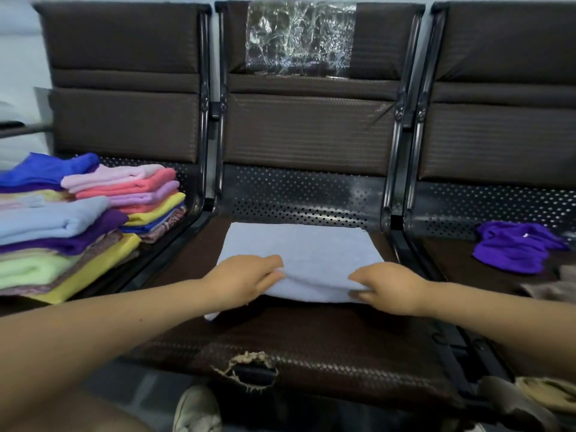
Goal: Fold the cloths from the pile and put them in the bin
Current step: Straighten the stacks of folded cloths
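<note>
A pale blue cloth (pixel 299 251) lies spread on the middle brown seat (pixel 311 338), its near edge lifted off the cushion. My left hand (pixel 246 280) pinches that near edge at its left end, and my right hand (pixel 386 288) pinches it at its right end. Folded cloths of many colours are stacked (pixel 93 213) on the left seat. A crumpled purple cloth (pixel 517 247) lies on the right seat. No bin is in view.
Black metal frames separate the three seats. The middle seat's front edge has a torn patch (pixel 249 369). Clear plastic (pixel 299 35) covers part of the middle backrest. Brownish cloths (pixel 551 288) lie at the right edge. A white shoe (pixel 196 410) shows below.
</note>
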Demonstrator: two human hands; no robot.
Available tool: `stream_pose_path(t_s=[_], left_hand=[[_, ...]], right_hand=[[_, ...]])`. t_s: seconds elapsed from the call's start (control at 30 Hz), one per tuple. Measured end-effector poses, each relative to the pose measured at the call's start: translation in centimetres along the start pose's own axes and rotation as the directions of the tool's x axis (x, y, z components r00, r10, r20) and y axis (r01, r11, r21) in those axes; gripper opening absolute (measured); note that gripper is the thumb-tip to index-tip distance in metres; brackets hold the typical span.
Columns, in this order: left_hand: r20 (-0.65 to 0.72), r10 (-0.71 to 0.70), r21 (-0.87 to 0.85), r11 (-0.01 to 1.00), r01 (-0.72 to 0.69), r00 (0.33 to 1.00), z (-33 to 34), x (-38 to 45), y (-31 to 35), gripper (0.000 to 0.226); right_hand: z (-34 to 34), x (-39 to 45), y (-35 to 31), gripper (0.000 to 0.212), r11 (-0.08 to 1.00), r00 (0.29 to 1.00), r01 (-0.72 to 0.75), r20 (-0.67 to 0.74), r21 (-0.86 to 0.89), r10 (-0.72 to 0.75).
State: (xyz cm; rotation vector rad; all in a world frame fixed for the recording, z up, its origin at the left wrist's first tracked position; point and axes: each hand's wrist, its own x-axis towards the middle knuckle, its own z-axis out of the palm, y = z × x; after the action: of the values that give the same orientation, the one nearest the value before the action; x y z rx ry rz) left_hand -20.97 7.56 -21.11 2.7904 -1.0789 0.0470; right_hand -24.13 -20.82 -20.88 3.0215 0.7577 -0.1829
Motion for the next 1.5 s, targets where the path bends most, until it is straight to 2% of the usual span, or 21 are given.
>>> stream_pose_path(t_s=[0.07, 0.13, 0.23, 0.3, 0.4, 0.53, 0.6, 0.67, 0.73, 0.77, 0.83, 0.93, 1.07, 1.17, 1.2, 1.27, 1.33, 1.4, 1.47, 1.5], left_hand=[[0.038, 0.005, 0.065, 0.998, -0.008, 0.999, -0.9, 0.0, -1.3, 0.038], [0.033, 0.013, 0.069, 0.998, -0.015, 0.999, -1.5, -0.2, -3.0, 0.05], [-0.008, -0.031, -0.087, 0.996, 0.03, 0.999, -2.1, -1.1, -5.2, 0.051], [-0.043, -0.072, -0.194, 0.979, 0.063, 0.996, -2.4, -2.0, -6.3, 0.047], [-0.083, -0.121, -0.327, 0.941, 0.088, 0.989, -2.5, -2.9, -6.7, 0.036], [-0.016, -0.192, -0.492, 0.856, 0.16, 0.981, -1.9, -3.2, -6.6, 0.065], [0.016, -0.174, -0.517, 0.841, 0.157, 0.985, -1.7, -3.5, -6.1, 0.079], [0.024, -0.169, -0.556, 0.817, 0.154, 0.985, -1.7, -3.6, -5.7, 0.08], [0.06, -0.189, -0.592, 0.784, 0.187, 0.98, -2.2, -3.4, -5.5, 0.062], [0.081, -0.199, -0.583, 0.785, 0.209, 0.977, -2.6, -3.2, -5.5, 0.048], [0.077, -0.217, -0.494, 0.84, 0.226, 0.973, -3.2, -2.6, -6.0, 0.026], [0.067, -0.245, -0.347, 0.903, 0.253, 0.967, -3.5, -1.3, -7.1, 0.018], [0.029, -0.323, -0.252, 0.914, 0.32, 0.946, -3.2, 1.3, -8.4, 0.014], [0.072, -0.432, -0.103, 0.893, 0.438, 0.899, -2.4, 2.9, -9.6, 0.01], [0.121, -0.472, -0.038, 0.877, 0.479, 0.873, -2.0, 3.1, -9.7, 0.011], [0.236, -0.534, 0.064, 0.842, 0.535, 0.812, -1.3, 3.2, -9.9, 0.029], [0.307, -0.571, 0.094, 0.814, 0.573, 0.761, -0.9, 2.8, -9.6, 0.037], [0.317, -0.606, 0.078, 0.783, 0.617, 0.729, -0.7, 2.3, -9.2, 0.037], [0.324, -0.66, 0.015, 0.72, 0.694, 0.678, -0.5, 1.9, -8.7, 0.037], [0.35, -0.687, -0.055, 0.663, 0.747, 0.637, -0.3, 1.7, -8.4, 0.037]], right_hand=[[-0.6, -0.4, 2.0, 0.034, 0.979, 0.999, -0.031, -0.014, 0.202, 0.035], [-0.6, -1.0, 3.8, 0.041, 0.942, 0.996, 0.022, -0.093, 0.334, 0.01], [-0.4, -1.9, 4.9, 0.064, 0.889, 0.984, 0.08, -0.178, 0.451, 0.002], [-0.4, -2.2, 4.9, 0.07, 0.841, 0.981, 0.065, -0.187, 0.537, 0.044], [-0.2, -2.6, 4.7, 0.067, 0.775, 0.986, 0.034, -0.15, 0.631, 0.078], [-0.5, -3.0, 4.1, 0.068, 0.667, 0.992, -0.021, -0.067, 0.745, 0.107], [-1.1, -3.3, 3.7, 0.053, 0.545, 0.994, -0.085, 0.034, 0.834, 0.103], [-1.6, -3.6, 3.5, 0.035, 0.419, 0.988, -0.158, 0.144, 0.894, 0.065], [-1.9, -3.6, 4.0, 0.034, 0.366, 0.975, -0.221, 0.219, 0.904, 0.05], [-2.0, -3.4, 4.2, 0.036, 0.372, 0.969, -0.243, 0.236, 0.896, 0.065], [-2.4, -2.9, 4.5, 0.035, 0.428, 0.959, -0.281, 0.24, 0.859, 0.149], [-2.5, -1.7, 5.3, 0.036, 0.511, 0.939, -0.315, 0.186, 0.8, 0.288], [-2.3, 1.0, 6.5, 0.035, 0.594, 0.887, -0.31, 0.001, 0.742, 0.461], [-1.9, 2.8, 7.0, 0.018, 0.65, 0.789, -0.334, -0.174, 0.683, 0.589], [-1.7, 2.9, 7.0, 0.02, 0.65, 0.757, -0.363, -0.196, 0.668, 0.624], [-1.0, 2.9, 7.2, 0.036, 0.646, 0.741, -0.451, -0.146, 0.615, 0.656], [-0.2, 2.4, 7.1, 0.044, 0.625, 0.744, -0.554, -0.01, 0.55, 0.668], [0.4, 1.5, 7.0, 0.031, 0.544, 0.725, -0.638, 0.186, 0.545, 0.664], [0.7, 0.7, 7.1, 0.037, 0.479, 0.689, -0.708, 0.356, 0.519, 0.632], [0.9, 0.4, 7.2, 0.04, 0.469, 0.678, -0.724, 0.398, 0.506, 0.618]])
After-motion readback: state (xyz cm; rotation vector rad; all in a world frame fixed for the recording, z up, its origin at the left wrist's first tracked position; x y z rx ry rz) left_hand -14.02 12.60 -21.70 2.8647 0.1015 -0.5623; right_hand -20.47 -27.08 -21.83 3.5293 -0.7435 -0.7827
